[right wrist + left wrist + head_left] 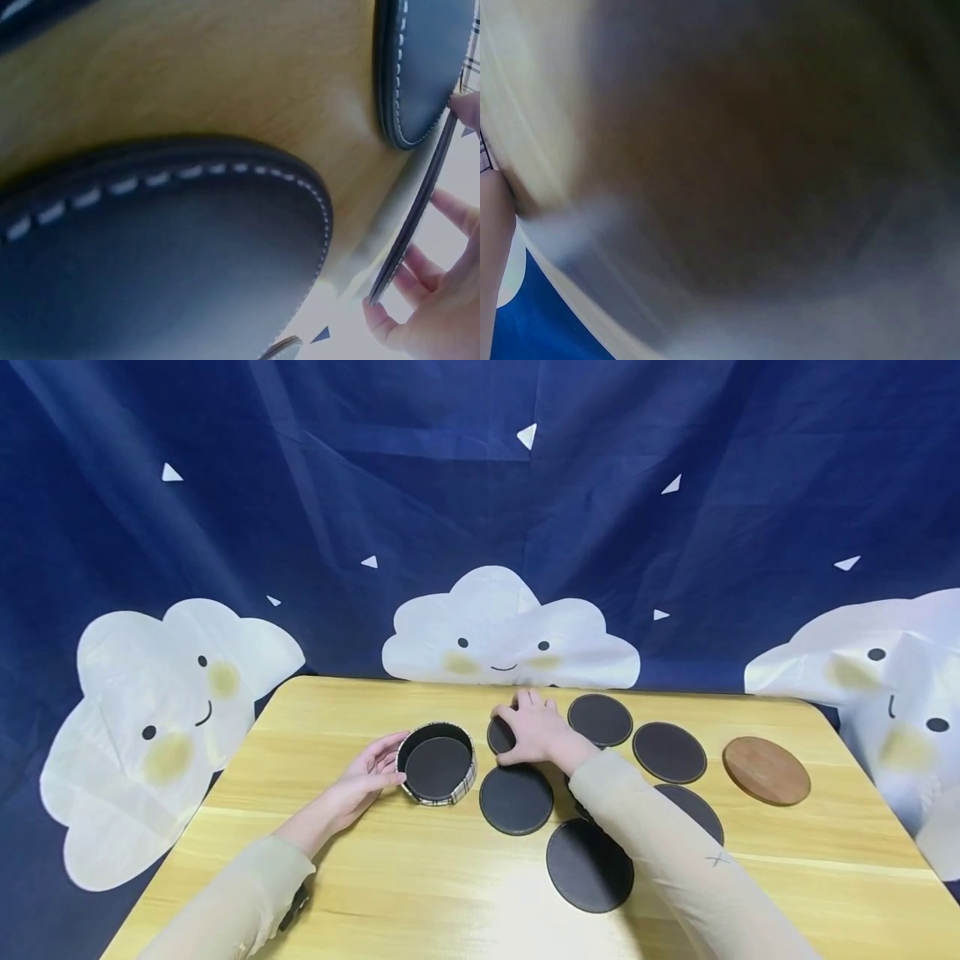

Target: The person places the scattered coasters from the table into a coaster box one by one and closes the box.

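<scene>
My left hand (367, 781) grips the left side of a round coaster holder (463, 787), thumb at its rim. The holder has a plaid outer wall and a dark inside. To its right, my right hand (538, 731) spans a round black coaster (500, 737), holding it by the edge. The right wrist view shows this coaster (415, 214) edge-on, thumb and fingers along its rim. Just in front lies another black coaster (516, 800) with pale edge stitching. The left wrist view is mostly a dark blur.
Several more black coasters lie on the wooden table (420, 877), among them one at the back (600, 720) and one near the front (589, 865). My right forearm partly covers some. A brown disc (767, 770) lies at the right. Behind hangs a blue cloud-patterned curtain (450, 493).
</scene>
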A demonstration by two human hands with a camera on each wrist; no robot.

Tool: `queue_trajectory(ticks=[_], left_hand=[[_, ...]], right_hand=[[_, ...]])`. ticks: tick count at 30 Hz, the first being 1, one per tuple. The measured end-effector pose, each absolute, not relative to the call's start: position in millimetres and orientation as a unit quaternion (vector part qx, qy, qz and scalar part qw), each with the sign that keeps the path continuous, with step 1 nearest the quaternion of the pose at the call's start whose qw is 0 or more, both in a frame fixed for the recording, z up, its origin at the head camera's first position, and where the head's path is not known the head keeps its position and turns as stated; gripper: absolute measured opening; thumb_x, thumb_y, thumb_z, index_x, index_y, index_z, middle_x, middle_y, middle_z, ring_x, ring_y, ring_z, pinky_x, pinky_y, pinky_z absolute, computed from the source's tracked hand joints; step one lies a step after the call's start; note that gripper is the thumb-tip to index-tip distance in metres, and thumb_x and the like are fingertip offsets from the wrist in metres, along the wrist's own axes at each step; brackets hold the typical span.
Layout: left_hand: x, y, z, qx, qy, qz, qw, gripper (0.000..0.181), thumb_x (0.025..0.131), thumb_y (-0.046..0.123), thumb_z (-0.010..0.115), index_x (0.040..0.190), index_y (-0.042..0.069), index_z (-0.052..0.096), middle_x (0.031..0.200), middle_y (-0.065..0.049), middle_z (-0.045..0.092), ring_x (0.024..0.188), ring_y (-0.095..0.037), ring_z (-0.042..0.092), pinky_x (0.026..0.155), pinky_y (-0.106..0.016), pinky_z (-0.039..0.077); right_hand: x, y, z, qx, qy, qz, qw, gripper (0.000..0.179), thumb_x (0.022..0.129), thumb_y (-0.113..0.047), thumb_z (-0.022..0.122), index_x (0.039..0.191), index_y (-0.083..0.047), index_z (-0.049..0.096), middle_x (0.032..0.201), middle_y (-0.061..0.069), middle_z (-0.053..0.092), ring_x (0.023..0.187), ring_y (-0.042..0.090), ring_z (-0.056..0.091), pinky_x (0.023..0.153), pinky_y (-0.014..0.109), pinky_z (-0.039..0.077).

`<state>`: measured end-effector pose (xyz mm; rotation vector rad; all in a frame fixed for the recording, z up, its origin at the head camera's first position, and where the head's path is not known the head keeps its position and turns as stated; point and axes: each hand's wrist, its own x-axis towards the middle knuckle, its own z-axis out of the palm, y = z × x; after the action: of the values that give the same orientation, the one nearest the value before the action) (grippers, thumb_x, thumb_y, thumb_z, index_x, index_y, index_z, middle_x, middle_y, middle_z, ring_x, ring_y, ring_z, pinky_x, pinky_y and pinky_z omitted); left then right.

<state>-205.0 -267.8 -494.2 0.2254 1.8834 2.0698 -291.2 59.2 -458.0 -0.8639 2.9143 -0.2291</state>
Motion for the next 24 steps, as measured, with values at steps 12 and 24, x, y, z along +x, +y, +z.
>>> queue_trajectory(ticks=[12, 24], left_hand=[[-205, -267, -492, 0.078, 0.66, 0.729, 0.163, 0.085, 0.091, -0.009, 0.061, 0.165, -0.007, 0.018, 0.171, -0.031, 0.018, 0.13, 0.002, 0.053, 0.109, -0.008, 0.046], [-203, -266, -491, 0.084, 0.663, 0.725, 0.166, 0.085, 0.093, -0.007, 0.062, 0.165, -0.007, 0.019, 0.171, -0.031, 0.018, 0.131, 0.001, 0.052, 0.111, -0.008, 0.044]], right_hand=[[-289, 57, -439, -0.296, 0.953, -0.065, 0.014, 0.081, 0.078, -0.055, 0.082, 0.147, -0.023, 0.056, 0.138, 0.018, 0.049, 0.129, 0.036, 0.042, 0.095, 0.053, 0.044], [-280, 43, -422, -0.321, 0.944, -0.073, -0.019, 0.082, 0.078, -0.054, 0.081, 0.149, -0.023, 0.054, 0.14, 0.019, 0.047, 0.131, 0.037, 0.041, 0.093, 0.051, 0.044]])
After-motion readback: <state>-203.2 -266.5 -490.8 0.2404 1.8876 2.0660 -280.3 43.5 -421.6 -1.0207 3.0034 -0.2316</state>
